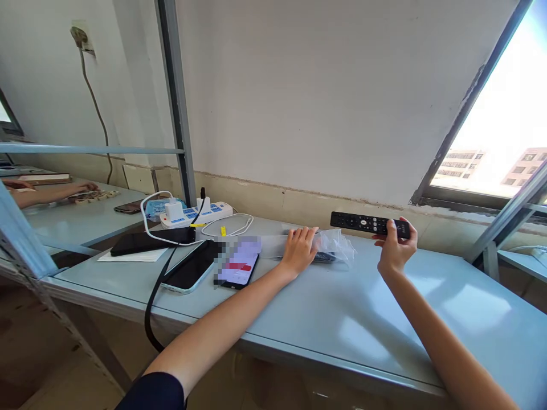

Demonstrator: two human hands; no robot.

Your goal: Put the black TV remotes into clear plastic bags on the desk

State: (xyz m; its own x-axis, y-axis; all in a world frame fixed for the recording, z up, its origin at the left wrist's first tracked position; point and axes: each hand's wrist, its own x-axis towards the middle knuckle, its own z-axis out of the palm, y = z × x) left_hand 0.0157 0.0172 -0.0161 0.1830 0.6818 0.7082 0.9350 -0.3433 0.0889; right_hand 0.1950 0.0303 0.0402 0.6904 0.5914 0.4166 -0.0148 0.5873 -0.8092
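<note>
A black remote control (356, 222) is raised above the table's right half, its button side facing me. My right hand (396, 245) grips it by one end, thumb on the front. On the table, my left hand (299, 250) rests with fingers stretched over a clear plastic bag (342, 245). Something dark (325, 257) lies in or under that bag, mostly covered by the plastic and the hand. Left of this hand is a phone with a lit screen (243, 263), partly blurred out.
Left of the lit phone lie a dark-screened phone (192, 266) and a black phone (149, 240) on white paper. Behind them a power strip (213, 212) holds white chargers and cables. A metal post (174, 102) divides the tables; another person's hand (85, 187) is at far left.
</note>
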